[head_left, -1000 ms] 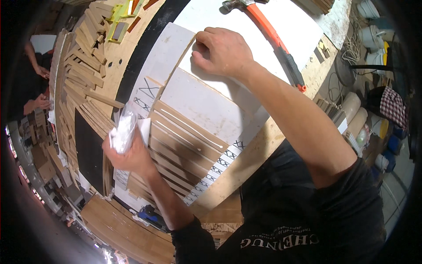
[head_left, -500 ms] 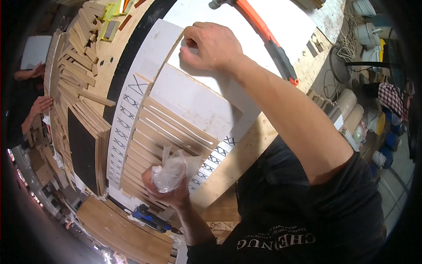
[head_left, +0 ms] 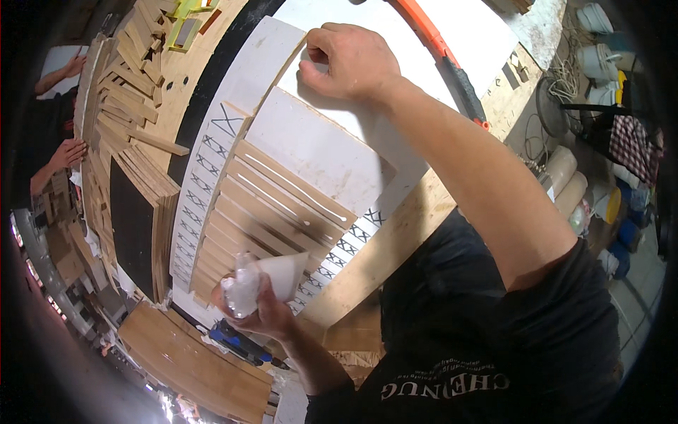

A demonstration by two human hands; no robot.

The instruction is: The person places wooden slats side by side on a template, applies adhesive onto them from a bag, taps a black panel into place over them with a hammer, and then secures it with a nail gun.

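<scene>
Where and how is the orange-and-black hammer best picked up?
Probably by the black grip of the hammer, from above and the person's right: the handle lies lengthwise on the board, its grip end slants toward the near right, and the right hand is left of it.

A pale wooden table [head_left: 434, 194] is stretching across the middle. On the right, a grey tiled floor [head_left: 638, 307] is showing, while white buckets [head_left: 598, 63] are standing near a dark round base [head_left: 553, 107]. A checked cloth [head_left: 631, 147] is hanging close by. Bright light [head_left: 167, 405] is glaring at the lower left.
</scene>
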